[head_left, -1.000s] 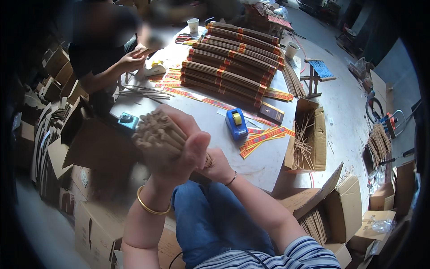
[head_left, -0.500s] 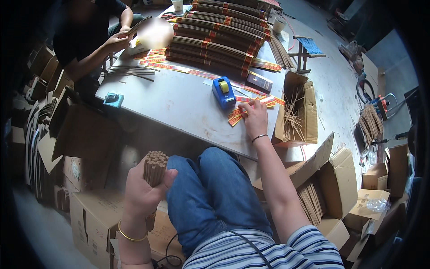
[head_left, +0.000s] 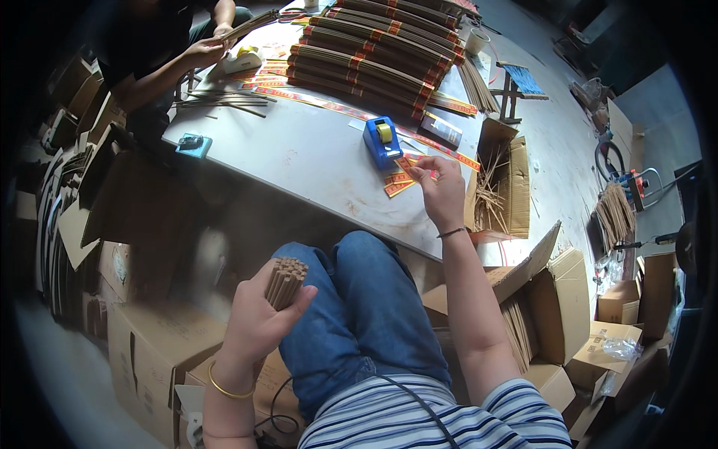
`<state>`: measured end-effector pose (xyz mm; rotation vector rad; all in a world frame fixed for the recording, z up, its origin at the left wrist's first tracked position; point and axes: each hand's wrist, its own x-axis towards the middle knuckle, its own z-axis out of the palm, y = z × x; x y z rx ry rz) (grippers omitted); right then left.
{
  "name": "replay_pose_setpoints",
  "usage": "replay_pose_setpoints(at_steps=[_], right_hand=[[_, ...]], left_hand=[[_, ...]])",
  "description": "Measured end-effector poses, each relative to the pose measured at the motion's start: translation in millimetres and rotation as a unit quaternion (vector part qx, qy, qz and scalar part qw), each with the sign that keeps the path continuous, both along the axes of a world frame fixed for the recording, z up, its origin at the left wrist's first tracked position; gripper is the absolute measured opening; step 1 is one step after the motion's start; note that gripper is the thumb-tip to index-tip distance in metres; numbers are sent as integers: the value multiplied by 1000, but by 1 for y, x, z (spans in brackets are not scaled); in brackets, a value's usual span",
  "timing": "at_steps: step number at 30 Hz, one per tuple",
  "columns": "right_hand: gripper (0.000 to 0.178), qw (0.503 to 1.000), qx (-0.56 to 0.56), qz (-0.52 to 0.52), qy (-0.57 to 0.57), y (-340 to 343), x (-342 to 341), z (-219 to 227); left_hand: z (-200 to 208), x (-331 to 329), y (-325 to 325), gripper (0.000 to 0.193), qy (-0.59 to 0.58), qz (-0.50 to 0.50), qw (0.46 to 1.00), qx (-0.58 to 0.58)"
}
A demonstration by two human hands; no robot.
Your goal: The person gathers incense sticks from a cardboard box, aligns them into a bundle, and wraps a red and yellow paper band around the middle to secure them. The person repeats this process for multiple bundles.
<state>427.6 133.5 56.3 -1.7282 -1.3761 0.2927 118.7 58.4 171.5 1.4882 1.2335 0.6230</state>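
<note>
My left hand (head_left: 254,318) is wrapped round an upright bundle of brown incense sticks (head_left: 286,283), their cut ends facing up beside my left knee. Over the table's near right part, my right hand (head_left: 443,191) pinches a red-and-yellow paper strip (head_left: 408,165) between thumb and fingers. That strip's far end lies close to a blue tape dispenser (head_left: 383,144) with a yellow roll. More short red-and-yellow strips (head_left: 398,184) lie beneath it on the white table (head_left: 299,165). Behind the dispenser sits a dark box (head_left: 441,130).
Long banded incense bundles (head_left: 366,67) are stacked at the back. Across the table, a person's hands (head_left: 209,49) hold sticks near a white tape dispenser (head_left: 244,60). Cartons surround me, including one with loose sticks (head_left: 490,194). A turquoise object (head_left: 194,146) lies at the left corner.
My right hand has lifted slightly from the strips and now pinches one near the tape dispenser. The left hand with its bundle has shifted right, toward my knee.
</note>
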Motion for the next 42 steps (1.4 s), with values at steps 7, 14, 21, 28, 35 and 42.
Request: replay_pose_setpoints(at_steps=[7,14,21,28,35,42], right_hand=[[21,908,-157,252,294,-88,-74,86],[24,845,-174,314,395,-122,-88,98],[14,936,30,221,272,-149,-92,93],[17,948,100,279,115,-163,-106,126],[16,955,101,259,101,-164,-110,130],[18,955,62,258,132,-167,-110,131]], left_hand=[[7,23,0,26,-49,5,990,136],[18,17,-25,20,-32,-8,996,81],[17,23,-49,21,19,2,986,166],[13,29,-68,35,136,-8,954,268],[7,30,-77,36,166,3,939,301],[17,29,-79,37,160,-20,942,296]])
